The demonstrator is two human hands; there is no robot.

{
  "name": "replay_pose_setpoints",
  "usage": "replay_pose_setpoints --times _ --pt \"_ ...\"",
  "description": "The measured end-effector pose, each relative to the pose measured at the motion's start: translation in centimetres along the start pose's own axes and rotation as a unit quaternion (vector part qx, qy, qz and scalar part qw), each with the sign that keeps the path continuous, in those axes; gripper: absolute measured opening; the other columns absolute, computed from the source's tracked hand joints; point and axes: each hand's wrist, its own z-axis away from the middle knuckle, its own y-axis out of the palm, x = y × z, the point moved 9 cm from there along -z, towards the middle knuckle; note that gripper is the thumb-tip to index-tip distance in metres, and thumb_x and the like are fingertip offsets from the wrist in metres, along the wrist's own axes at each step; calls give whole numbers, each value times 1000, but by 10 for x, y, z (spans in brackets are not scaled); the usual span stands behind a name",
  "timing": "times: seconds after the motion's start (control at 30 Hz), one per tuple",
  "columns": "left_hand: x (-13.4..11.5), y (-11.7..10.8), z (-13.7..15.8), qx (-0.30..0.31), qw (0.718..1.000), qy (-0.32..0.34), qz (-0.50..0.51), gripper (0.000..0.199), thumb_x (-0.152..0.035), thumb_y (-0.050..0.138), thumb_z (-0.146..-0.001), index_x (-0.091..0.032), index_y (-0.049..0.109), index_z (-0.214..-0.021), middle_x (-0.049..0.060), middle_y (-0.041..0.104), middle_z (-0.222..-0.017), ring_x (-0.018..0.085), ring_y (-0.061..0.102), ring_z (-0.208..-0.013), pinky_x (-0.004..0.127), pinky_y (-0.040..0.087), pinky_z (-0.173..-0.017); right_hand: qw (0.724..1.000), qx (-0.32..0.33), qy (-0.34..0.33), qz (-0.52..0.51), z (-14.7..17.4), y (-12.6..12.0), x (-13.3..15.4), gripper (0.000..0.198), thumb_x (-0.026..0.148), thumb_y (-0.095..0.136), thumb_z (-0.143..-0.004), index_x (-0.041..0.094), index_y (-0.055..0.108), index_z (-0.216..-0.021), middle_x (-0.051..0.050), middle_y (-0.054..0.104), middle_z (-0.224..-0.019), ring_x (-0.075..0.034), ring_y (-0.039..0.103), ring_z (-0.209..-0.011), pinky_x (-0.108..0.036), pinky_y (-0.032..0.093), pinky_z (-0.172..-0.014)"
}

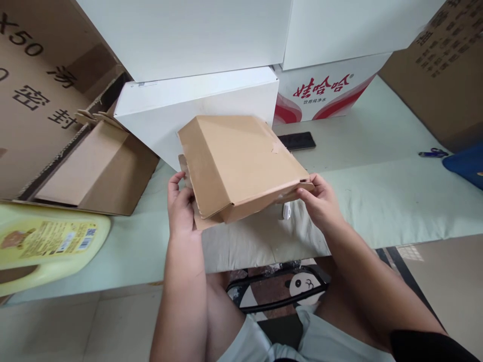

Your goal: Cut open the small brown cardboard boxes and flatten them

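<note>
Between my hands is a brown cardboard box [249,161], tilted and raised over the table's front part. My left hand [181,203] grips its left side, by a flap that sticks out, with the fingers partly behind the cardboard. At the right corner, my right hand [320,201] pinches a tab or flap edge between thumb and fingers. Under the box, near its right end, a small white object [287,210] shows in part; its kind I cannot tell. A dark phone [298,141] lies on the table just behind the box's right side.
White boxes [199,95] and a white carton with red lettering [320,93] stand at the back of the cloth-covered table [392,186]. Large brown cartons [101,171] and a yellow jug [56,241] are at left. Purple scissors [433,153] and a blue item [468,163] lie right.
</note>
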Motion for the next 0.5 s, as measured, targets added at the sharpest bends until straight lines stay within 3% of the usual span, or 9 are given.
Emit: replay_pose_setpoints --times 0.1,0.2,0.33,0.5 --pt "-1 2 0 9 1000 0 8 48 -26 84 -69 -28 53 -104 -9 66 -75 10 57 -59 24 46 -57 996 14 11 -82 -1 -1 4 51 73 74 -70 27 57 -85 1 60 -77 -18 59 -70 -33 52 -70" --pt "-3 4 0 30 1000 10 2 56 -25 87 -65 -30 53 -110 -9 67 -77 10 57 -58 24 48 -58 992 45 66 -98 -1 -1 1 52 76 59 -77 28 60 -96 -1 62 -80 -20 61 -68 -36 53 -68" --pt "0 10 3 80 996 9 -34 78 -20 89 -58 -36 49 -122 -10 65 -80 9 53 -51 22 39 -47 990 89 103 -40 1 2 -4 48 66 68 -75 27 58 -99 -5 69 -86 -23 67 -75 -36 53 -65" --pt "-1 14 5 94 994 28 -52 81 -23 93 -60 -36 47 -126 -9 62 -83 7 49 -52 20 36 -45 989 92 109 -45 3 3 -2 42 55 70 -76 26 57 -104 -6 73 -91 -24 70 -79 -37 55 -69"
